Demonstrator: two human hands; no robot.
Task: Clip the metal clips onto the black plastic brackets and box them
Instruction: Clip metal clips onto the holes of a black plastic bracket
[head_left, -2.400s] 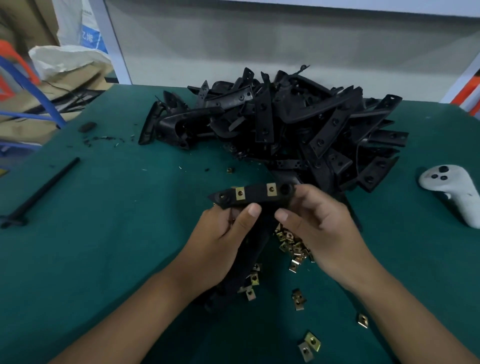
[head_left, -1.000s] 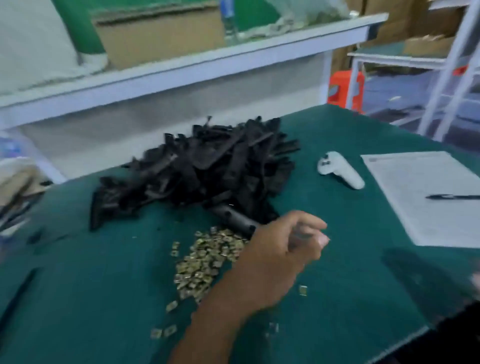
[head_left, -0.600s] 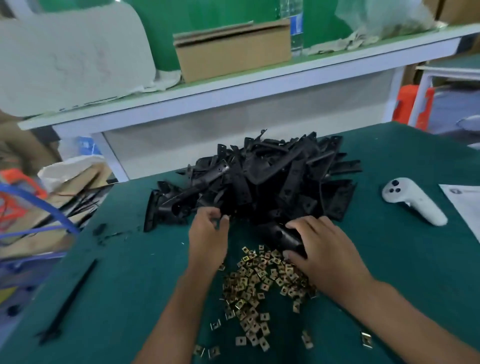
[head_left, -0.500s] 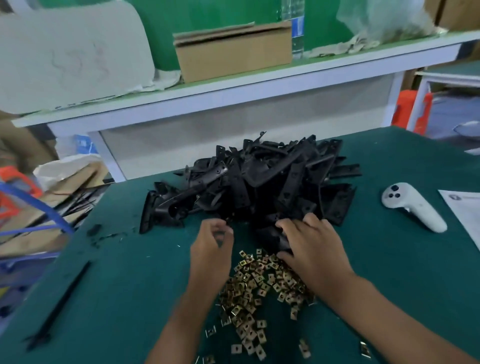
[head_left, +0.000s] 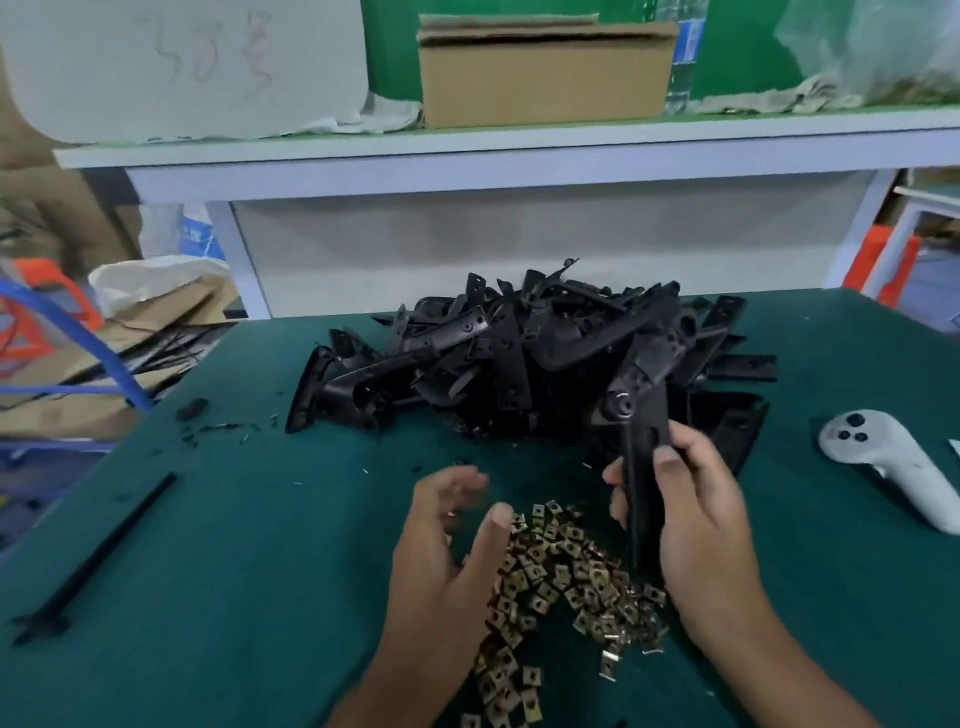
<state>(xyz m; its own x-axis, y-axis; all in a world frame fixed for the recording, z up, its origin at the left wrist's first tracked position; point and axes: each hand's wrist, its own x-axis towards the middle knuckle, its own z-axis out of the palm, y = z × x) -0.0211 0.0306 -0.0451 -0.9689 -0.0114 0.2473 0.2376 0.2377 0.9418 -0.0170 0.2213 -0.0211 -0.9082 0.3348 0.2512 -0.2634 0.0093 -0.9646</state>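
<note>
Nearest: brass metal clips scattered on green table, just under and between both sets of fingers. Left hand hovers over them, fingers loosely spread, holding nothing seen. Right hand pinches a black bracket upright, thumb across its face, fingers behind. Beyond fingertips: bracket pile. Far shelf: cardboard box. Step, likely: fresh bracket taken, no clip fitted. Next calls for pinching one clip and aligning it to the bracket's slot.
</note>
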